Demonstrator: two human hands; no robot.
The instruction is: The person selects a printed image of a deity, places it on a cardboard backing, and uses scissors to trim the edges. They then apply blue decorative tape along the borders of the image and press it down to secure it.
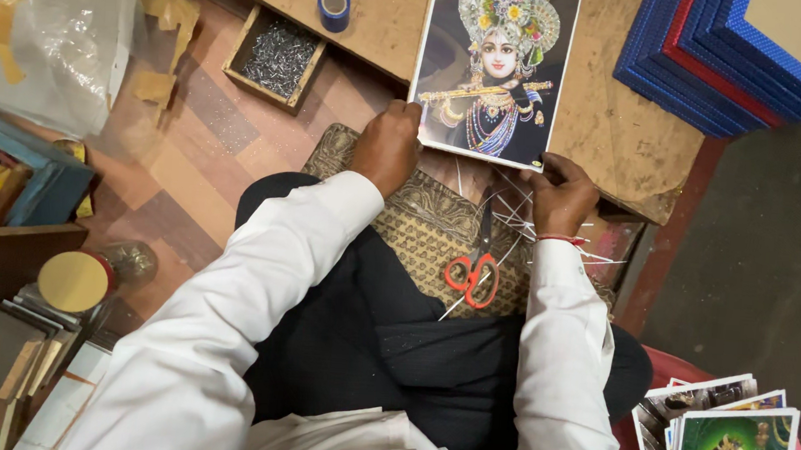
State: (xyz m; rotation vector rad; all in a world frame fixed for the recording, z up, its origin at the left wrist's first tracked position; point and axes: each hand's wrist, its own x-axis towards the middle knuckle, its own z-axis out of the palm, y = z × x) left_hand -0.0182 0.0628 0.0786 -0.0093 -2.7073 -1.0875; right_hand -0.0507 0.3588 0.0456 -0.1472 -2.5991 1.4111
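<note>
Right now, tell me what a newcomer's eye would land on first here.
First, the glossy picture of a flute-playing figure at top centre, held at its lower corners by the left hand and right hand. Next, the orange-handled scissors on the woven mat over the lap, and the stacked blue and red frames at top right.

Soft, even light falls from above, bright on the white sleeves point(253, 318) and the glossy printed picture point(493, 67), which carries a faint sheen but no harsh glare. The floor on the right point(764, 260) sinks into dim grey shadow, and the dark trousers point(383, 346) lose most of their detail. The centre is sharp, while the clear plastic bag point(48, 31) at the upper left catches pale reflections, and the wide lens bends and slightly softens things near the corners and edges.
</note>
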